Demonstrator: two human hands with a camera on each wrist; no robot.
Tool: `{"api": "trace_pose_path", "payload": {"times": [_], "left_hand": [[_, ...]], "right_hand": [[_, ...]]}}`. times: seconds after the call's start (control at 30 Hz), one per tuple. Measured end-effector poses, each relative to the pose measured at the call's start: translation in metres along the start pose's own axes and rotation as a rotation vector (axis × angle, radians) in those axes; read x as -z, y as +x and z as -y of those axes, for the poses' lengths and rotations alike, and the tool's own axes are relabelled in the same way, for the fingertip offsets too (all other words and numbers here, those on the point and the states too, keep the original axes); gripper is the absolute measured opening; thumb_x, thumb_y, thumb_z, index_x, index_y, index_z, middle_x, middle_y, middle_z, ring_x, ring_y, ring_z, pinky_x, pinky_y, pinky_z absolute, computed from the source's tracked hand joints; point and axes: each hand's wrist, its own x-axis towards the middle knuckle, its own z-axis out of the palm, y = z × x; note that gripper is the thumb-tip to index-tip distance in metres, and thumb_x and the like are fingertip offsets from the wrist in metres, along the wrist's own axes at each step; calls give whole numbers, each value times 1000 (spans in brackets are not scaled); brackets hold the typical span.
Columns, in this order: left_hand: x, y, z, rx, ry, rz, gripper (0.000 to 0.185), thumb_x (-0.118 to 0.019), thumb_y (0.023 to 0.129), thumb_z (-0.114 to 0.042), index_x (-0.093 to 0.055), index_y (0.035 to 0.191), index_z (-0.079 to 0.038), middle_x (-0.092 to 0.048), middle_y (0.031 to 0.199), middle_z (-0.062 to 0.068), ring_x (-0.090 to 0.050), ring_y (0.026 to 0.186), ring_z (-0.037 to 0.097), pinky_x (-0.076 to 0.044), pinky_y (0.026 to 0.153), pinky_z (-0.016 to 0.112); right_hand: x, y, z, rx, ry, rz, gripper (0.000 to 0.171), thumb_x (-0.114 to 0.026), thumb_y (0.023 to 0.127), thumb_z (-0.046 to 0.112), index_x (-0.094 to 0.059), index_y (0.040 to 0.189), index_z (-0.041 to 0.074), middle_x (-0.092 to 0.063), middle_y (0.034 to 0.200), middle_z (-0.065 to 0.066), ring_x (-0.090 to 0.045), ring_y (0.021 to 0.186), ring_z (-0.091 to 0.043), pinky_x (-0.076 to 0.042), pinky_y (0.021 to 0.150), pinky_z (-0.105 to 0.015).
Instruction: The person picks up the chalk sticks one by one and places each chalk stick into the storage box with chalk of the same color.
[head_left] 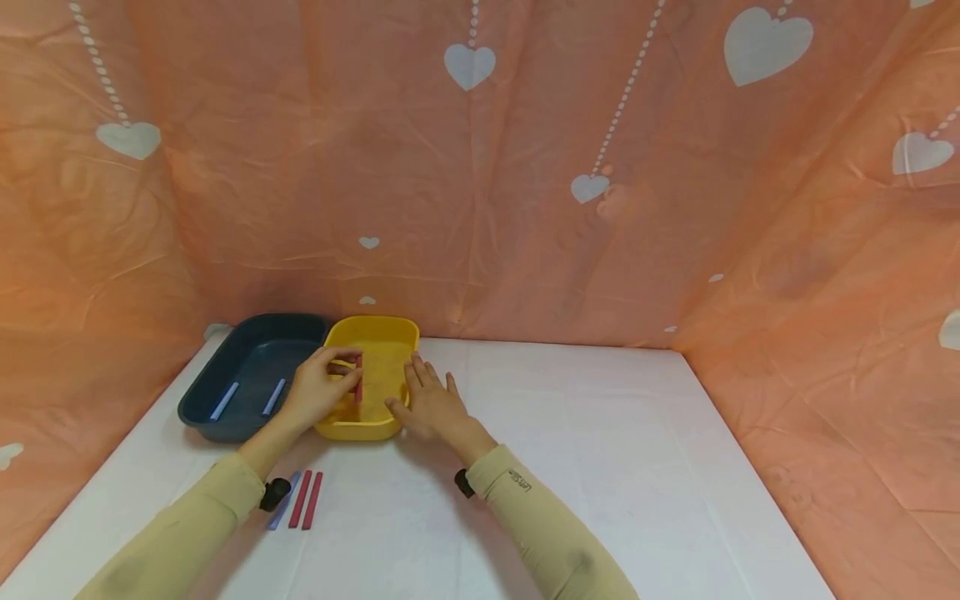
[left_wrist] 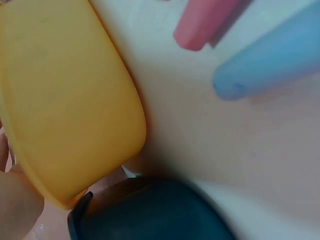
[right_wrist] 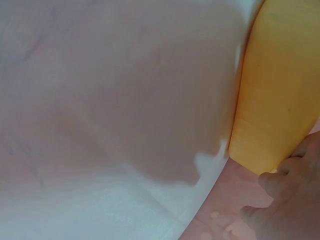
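Note:
My left hand (head_left: 311, 390) pinches a slim red stick (head_left: 359, 382) between thumb and fingers, over the yellow tray (head_left: 384, 354). In the head view the stick stands roughly lengthwise with the tray. At the tray's right side my right hand (head_left: 438, 410) has its fingers spread, fingertips at the rim. The right wrist view shows those fingers (right_wrist: 290, 167) along the edge of the yellow wall. Two pale blue sticks (head_left: 225, 401) lie apart in the dark blue tray (head_left: 258, 354), left of the yellow one. Part of that tray is hidden behind my left hand.
On the white table (head_left: 592, 450), near my left wrist, lie two red sticks (head_left: 312, 500) and a pale blue stick (head_left: 285, 500), side by side. Behind the trays hangs an orange cloth (head_left: 525, 250) with white hearts. The trays stand side by side at the back left.

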Motion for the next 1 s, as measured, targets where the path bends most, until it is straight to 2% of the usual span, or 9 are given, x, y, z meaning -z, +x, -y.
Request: {"api": "trace_pose_path", "payload": {"times": [0.27,0.4,0.5,0.67,0.87,1.0], "left_hand": [[-14,13,9,-8,16,47,34,-70,96,-2,-65,128,6,-65,119,27,-70,100,40,-61,76,31],[-23,20,10,3,13,89,33,-70,96,-1,-64,127,8,-65,119,28,-70,99,40,-61,77,31],[-27,25,11,57,6,138,33,-68,97,0,-63,128,9,-63,120,28,-70,100,39,-61,78,32],[-28,30,15,117,-3,223,35,-65,98,0,-60,131,10,-62,124,29,-69,103,40,-62,83,40],[-31,36,20,109,32,285,34,-66,98,-2,-61,128,11,-66,119,28,-69,101,39,-58,91,47],[-34,37,23,108,64,300,32,-67,97,-2,-63,125,12,-69,113,26,-69,102,37,-54,96,50]], "right_hand": [[-2,-2,0,-1,5,2,78,-36,108,58,-18,167,11,-6,175,-4,-15,160,-24,-12,127,-54],[1,-2,0,5,-11,-9,77,-35,108,58,-19,167,10,-7,175,-5,-16,159,-24,-15,126,-55],[2,-2,0,10,-9,-6,77,-35,108,58,-18,167,10,-7,175,-5,-16,159,-24,-15,126,-55],[2,-2,-1,9,-5,-4,78,-35,108,58,-18,167,10,-6,175,-4,-15,159,-24,-14,126,-55],[2,0,-2,7,-3,-9,78,-34,108,59,-17,167,11,-5,175,-3,-15,160,-24,-14,126,-55],[-1,0,-2,8,1,-3,78,-35,108,59,-17,167,11,-5,175,-3,-14,160,-23,-14,126,-54]]}}
